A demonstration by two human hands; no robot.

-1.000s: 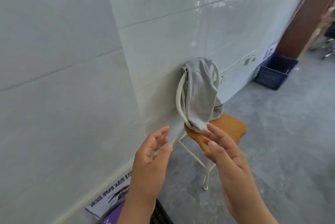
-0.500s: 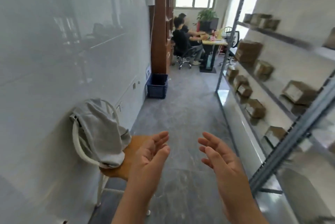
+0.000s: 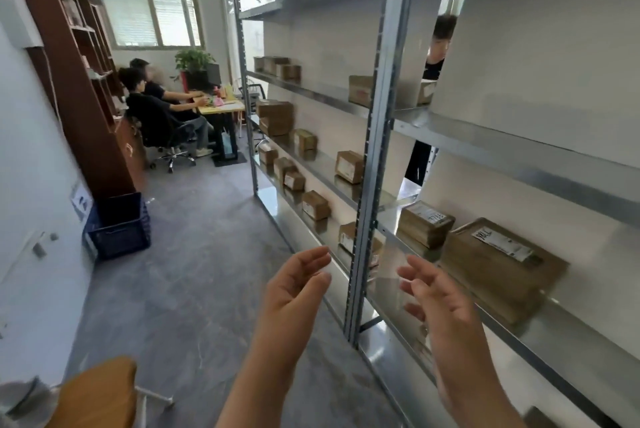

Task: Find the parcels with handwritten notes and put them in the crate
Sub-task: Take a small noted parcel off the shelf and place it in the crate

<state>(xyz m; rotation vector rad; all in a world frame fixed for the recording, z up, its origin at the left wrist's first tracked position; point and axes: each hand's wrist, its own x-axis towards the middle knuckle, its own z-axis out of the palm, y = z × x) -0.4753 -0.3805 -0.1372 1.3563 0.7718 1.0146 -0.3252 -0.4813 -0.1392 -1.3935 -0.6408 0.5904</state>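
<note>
Blue crate [image 3: 117, 230] sits on the floor by the left wall, well away from the hands; can't tell what's in it from this angle. The metal rack [image 3: 374, 136] on the right holds brown parcels. The two nearest have scribbled labels: the big parcel [image 3: 502, 268] lies flat, long side running along the shelf, with the smaller parcel [image 3: 424, 223] just left of it. Both are just past the right hand [image 3: 436, 303]. It and the left hand [image 3: 294, 292] are apart, fingers loose, holding nothing.

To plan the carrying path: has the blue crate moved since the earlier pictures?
No. The blue crate still stands by the white wall at the foot of the brown bookcase; only the camera turned.
</note>
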